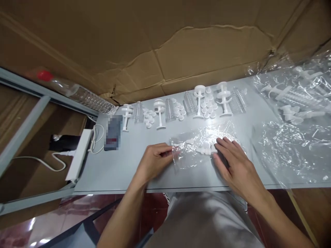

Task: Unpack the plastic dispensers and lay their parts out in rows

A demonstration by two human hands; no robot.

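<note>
A clear plastic bag [188, 161] lies flat on the table in front of me, with small white plastic pieces [205, 151] showing in it. My left hand [156, 159] is closed at the bag's left edge, thumb and forefinger pinching the film. Over the bag's right part lies my right hand [234, 162], its fingers stretched and apart. Its thumb and forefinger tips touch beside the right end of a white piece. Whether the fingers press on the film or on the piece is hard to see.
Along the back stand white plungers [199, 101], clear ribbed cylinders [190, 103] and small white caps [209, 105] in groups. Big plastic bags [292, 151] with white parts cover the right side. A blurred phone-like object [113, 132], cable [97, 139], power strip [79, 155] and bottle [88, 98] are left.
</note>
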